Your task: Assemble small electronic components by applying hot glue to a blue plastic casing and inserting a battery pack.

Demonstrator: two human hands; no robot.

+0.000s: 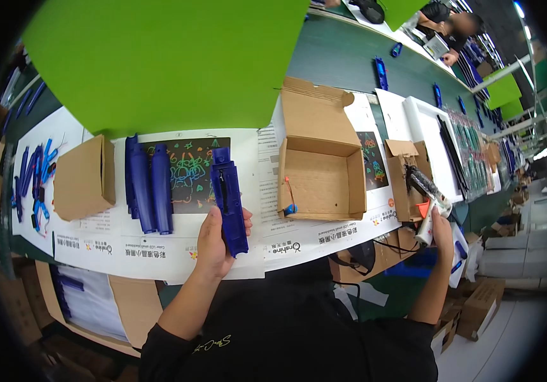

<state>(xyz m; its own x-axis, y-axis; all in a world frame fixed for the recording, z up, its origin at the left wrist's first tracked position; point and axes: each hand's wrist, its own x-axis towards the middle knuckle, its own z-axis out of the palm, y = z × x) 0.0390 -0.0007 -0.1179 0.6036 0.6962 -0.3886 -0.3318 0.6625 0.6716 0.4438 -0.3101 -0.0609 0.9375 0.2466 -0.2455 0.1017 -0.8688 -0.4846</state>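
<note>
While holding a hollow blue plastic shell point(229, 210) with its open side up in the left hand point(211, 240), above a white printed sheet point(159, 251), gripped a white-handled glue gun point(436, 198) in the right hand point(442, 229), beside a narrow cardboard box point(398, 191). Had between the hands an open box point(321, 169) with a small blue part point(290, 209) inside. Saw more blue shells point(161, 191) beyond the left hand; farther, faced a green panel point(171, 63) and, past a green surface point(337, 57), a co-worker point(435, 20).
</note>
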